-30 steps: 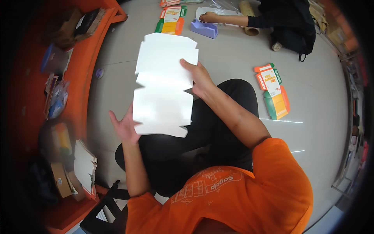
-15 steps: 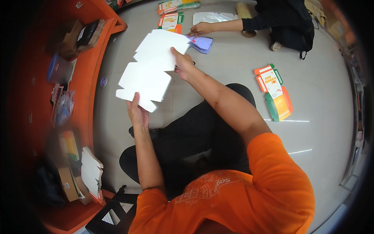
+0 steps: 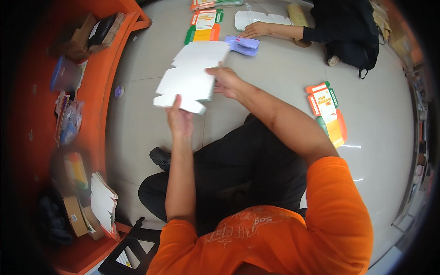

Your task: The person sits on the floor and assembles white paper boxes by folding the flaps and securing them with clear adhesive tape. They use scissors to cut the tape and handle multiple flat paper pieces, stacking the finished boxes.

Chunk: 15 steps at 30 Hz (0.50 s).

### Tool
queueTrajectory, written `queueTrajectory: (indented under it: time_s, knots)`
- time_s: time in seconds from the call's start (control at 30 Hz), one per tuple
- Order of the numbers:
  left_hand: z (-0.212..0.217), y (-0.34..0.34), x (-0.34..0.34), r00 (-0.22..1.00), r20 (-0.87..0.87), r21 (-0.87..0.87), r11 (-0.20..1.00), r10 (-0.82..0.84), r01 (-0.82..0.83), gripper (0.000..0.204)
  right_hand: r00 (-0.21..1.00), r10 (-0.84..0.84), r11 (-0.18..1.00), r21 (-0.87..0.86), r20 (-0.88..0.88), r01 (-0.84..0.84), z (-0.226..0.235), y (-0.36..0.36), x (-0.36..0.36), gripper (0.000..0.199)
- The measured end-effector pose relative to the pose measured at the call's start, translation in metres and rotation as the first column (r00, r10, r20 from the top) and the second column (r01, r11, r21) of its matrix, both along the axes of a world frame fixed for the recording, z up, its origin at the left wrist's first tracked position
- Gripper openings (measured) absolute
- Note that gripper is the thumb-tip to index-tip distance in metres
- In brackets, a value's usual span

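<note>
A stack of white flat die-cut carton blanks (image 3: 188, 73) is held out in front of me above the floor, tilted, plain side up. My left hand (image 3: 180, 120) pinches its near edge, thumb on top and fingers underneath. On the right side edge, my right hand (image 3: 224, 82) grips the stack the same way, its fingers partly hidden below. Just beyond the stack's far right corner lies a lilac object (image 3: 243, 46) whose kind I cannot make out. A co-worker's hand (image 3: 255, 30) rests at its far edge.
Printed flat cartons lie on the floor, one ahead (image 3: 205, 26) and one at the right (image 3: 327, 110). White blanks under clear plastic (image 3: 261, 19) are by the co-worker (image 3: 343, 34). An orange shelf (image 3: 120, 55) lines the left side. A black stool (image 3: 133, 245) stands at lower left.
Both my hands have shifted right with the carton blanks, and the stack now lies flatter to view. The co-worker's hand has moved from the lilac object's left end to its far edge.
</note>
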State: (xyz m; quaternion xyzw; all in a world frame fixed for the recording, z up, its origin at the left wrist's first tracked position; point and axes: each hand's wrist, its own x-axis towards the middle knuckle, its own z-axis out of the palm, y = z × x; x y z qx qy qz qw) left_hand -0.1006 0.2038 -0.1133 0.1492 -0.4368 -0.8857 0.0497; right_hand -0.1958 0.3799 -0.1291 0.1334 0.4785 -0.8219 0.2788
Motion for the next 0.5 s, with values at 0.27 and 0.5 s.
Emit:
queueTrajectory:
  time_s: [0.27,0.5]
  knots:
    - [0.013,0.05,0.0,0.643,0.174,-0.175,0.619,-0.746,0.766,0.055,0.972,-0.23,0.948,0.216,-0.04,0.233,0.041,0.126,0.038,0.037]
    - [-0.064,-0.019,-0.104,0.675,0.599,-0.681,0.169,-0.43,0.712,0.023,0.941,-0.339,0.901,0.283,-0.02,0.33,-0.012,0.211,0.057,0.033]
